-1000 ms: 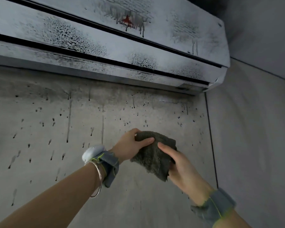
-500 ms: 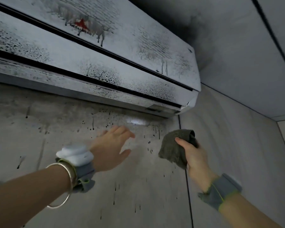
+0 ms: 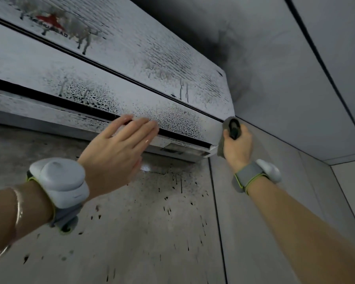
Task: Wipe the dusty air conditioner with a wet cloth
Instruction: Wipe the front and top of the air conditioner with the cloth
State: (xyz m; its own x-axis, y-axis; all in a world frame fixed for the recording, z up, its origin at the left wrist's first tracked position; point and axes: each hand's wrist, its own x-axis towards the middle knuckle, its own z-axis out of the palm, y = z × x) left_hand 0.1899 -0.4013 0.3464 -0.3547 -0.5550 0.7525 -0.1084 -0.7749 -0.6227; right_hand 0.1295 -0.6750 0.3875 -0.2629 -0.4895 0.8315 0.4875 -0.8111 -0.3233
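A white wall-mounted air conditioner (image 3: 115, 74) fills the upper left, speckled with black grime and grey drip marks, with a red star logo near the top left. My right hand (image 3: 237, 147) grips a bunched dark grey cloth (image 3: 232, 128) and holds it against the unit's lower right corner. My left hand (image 3: 119, 152) is raised flat with fingers together and extended, its fingertips at the unit's lower front panel near the dark vent slot; I cannot tell whether they touch. Both wrists carry white devices on grey straps.
Below the unit, a grey wall (image 3: 152, 232) is spattered with black drips. A side wall (image 3: 275, 201) meets it at a corner just right of the unit. A dark soot stain (image 3: 230, 48) marks the ceiling above the unit's right end.
My left hand let go of the cloth and rose to the unit's lower panel. My right hand carried the cloth up and right to the unit's corner. The view tilted upward.
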